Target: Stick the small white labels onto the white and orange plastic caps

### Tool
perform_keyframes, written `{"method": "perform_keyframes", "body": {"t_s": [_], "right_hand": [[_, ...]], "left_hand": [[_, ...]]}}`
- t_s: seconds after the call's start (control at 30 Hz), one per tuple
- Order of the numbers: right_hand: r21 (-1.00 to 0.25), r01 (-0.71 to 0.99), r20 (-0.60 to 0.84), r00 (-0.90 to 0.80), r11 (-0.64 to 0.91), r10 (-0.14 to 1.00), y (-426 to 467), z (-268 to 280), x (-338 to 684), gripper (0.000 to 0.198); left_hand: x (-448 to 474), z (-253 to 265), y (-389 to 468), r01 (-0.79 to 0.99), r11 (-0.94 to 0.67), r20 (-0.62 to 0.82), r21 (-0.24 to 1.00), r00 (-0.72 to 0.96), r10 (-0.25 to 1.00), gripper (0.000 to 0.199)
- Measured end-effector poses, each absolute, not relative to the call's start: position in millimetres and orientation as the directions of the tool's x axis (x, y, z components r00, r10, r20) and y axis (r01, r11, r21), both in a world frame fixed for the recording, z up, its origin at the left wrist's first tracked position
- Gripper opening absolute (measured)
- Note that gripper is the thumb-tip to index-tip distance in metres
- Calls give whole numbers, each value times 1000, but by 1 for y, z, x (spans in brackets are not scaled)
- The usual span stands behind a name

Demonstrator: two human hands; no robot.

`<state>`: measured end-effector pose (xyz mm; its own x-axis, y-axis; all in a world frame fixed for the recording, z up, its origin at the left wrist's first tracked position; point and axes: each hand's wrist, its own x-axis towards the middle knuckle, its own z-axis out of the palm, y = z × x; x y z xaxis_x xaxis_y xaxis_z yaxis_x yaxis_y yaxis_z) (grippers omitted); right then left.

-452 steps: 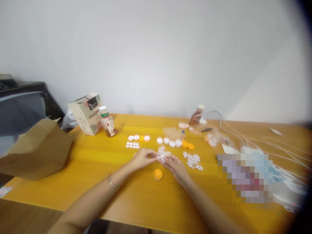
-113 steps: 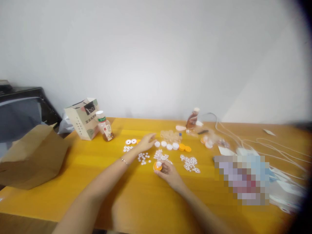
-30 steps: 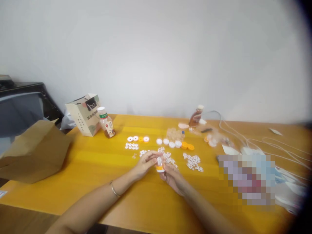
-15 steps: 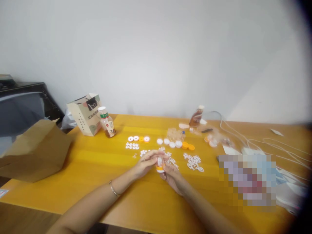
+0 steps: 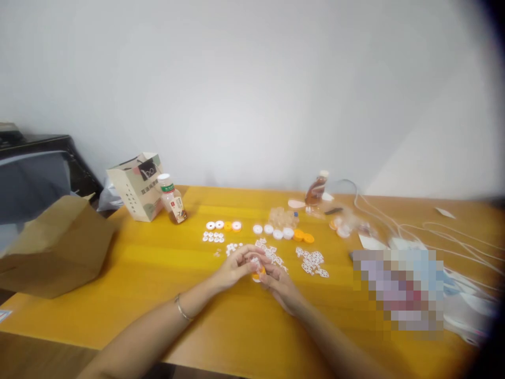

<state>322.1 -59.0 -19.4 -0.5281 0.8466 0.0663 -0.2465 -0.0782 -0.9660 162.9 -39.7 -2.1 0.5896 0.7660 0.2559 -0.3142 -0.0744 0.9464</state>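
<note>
Orange piece (image 5: 258,272) roughly upright, pale end up

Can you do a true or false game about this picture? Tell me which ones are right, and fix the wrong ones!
1. The left hand and the right hand both touch a small orange-and-white piece. True.
2. The bracelet is on the right wrist. False: the bracelet is on the left wrist.
3. Two orange discs sit at the right end of a row with white discs. True.
4. The bottle with the green band is lying on its side. False: that bottle is standing up.
5. A printed bag stands beside that bottle. True.
</note>
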Motion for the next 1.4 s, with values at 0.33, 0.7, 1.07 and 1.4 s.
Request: {"method": "perform_keyframes", "body": {"t_s": [0.33,0.7,1.07,1.4], "right_hand": [[-932,-312,-2,-512,-188,859,-60,-25,323,23],[-984,-177,90,-453,9,887,-57,-20,322,27],[-938,-322,43,-476,-129,878,-64,-17,321,27],[-924,-370,74,-419,-96,905,-64,-12,317,27]], "left_hand": [[158,1,-37,-270,-125,272,955,619,737,37],[156,1,-33,104,-487,397,867,447,802,25],[152,6,-36,-159,-190,247,969,670,700,41],[159,-9,-33,-278,-67,225,958,586,778,52]]}}
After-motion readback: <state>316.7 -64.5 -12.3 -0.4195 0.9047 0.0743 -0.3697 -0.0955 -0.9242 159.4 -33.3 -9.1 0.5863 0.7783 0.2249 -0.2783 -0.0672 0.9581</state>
